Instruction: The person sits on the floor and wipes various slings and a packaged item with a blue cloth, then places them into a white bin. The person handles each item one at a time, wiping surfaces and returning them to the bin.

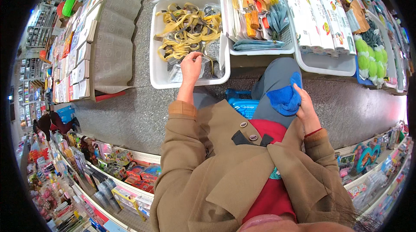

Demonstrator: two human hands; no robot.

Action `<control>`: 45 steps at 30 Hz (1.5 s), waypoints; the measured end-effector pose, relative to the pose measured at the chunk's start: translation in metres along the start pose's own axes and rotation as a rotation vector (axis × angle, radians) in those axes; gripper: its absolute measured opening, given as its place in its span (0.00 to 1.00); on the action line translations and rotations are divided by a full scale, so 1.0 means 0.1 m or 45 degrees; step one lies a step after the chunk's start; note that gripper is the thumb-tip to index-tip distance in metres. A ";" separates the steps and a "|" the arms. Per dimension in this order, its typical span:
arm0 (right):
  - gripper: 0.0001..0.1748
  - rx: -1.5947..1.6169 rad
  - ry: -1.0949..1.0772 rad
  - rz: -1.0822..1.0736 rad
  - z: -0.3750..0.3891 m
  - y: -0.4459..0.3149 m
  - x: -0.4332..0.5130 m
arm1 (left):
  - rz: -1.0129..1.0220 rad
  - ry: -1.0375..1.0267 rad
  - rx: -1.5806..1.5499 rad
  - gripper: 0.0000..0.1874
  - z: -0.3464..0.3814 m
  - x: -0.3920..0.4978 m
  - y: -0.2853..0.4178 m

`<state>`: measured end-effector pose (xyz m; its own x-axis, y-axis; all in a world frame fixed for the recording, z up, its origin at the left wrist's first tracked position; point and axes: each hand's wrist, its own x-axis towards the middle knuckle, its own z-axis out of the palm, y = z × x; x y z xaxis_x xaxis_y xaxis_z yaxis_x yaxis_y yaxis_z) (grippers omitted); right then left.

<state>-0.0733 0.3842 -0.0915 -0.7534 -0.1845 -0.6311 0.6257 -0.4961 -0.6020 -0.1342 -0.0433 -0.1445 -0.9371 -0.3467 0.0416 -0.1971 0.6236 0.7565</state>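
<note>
My left hand (pixel 191 66) hangs over the near part of a white plastic basket (pixel 156 77), fingers curled above clear plastic packets; whether its fingers hold anything is hidden. Tangled yellow straps with dark fittings (pixel 188 27) fill much of that basket. At my knee, my right hand (pixel 305 103) grips a blue cloth (pixel 284 100), which lies bunched over my grey trouser leg.
Another white basket (pixel 263 52) holds packets and straps. Rolls in printed white wrap (pixel 317 21) lie in the basket beside it. A blue plastic basket (pixel 245 107) stands between my legs. Stocked shelves (pixel 136 180) run behind me; a covered stand (pixel 113 40) is at left.
</note>
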 end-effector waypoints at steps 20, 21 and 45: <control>0.13 -0.028 0.039 -0.006 0.02 0.08 -0.03 | 0.235 0.501 0.404 0.11 -0.40 0.44 -0.52; 0.14 -0.036 0.032 -0.004 0.04 0.08 -0.03 | 0.171 0.484 0.435 0.12 -0.48 0.48 -0.60; 0.15 -0.030 0.059 -0.019 0.06 0.07 0.01 | 0.076 0.307 -0.128 0.10 -0.90 0.35 -0.42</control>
<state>-0.0708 0.3751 -0.0939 -0.7528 -0.1372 -0.6438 0.6194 -0.4786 -0.6223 -0.1324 -0.1447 -0.1162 -0.8481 -0.4757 0.2333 -0.1025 0.5793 0.8087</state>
